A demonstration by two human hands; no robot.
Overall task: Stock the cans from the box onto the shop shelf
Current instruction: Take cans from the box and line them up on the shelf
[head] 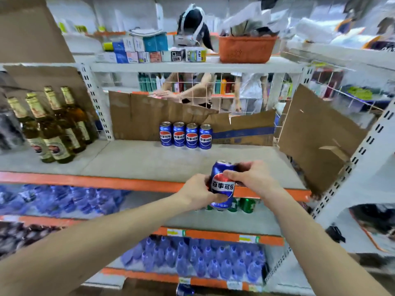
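Head view: blue Pepsi can (222, 184) at lower centre, gripped upright by left hand (197, 194) and right hand (254, 177) before orange-edged shelf (132, 161); four Pepsi cans (186, 135) centre frame

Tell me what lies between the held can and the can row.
Only bare grey shelf separates held can from can row, per head view.

— What kind of place is it?
— A shop: metal shelving (162, 180) with orange edges and price labels (247, 238), rows of cola cans (185, 135), beer bottles (51, 124), packed water bottles (198, 259).
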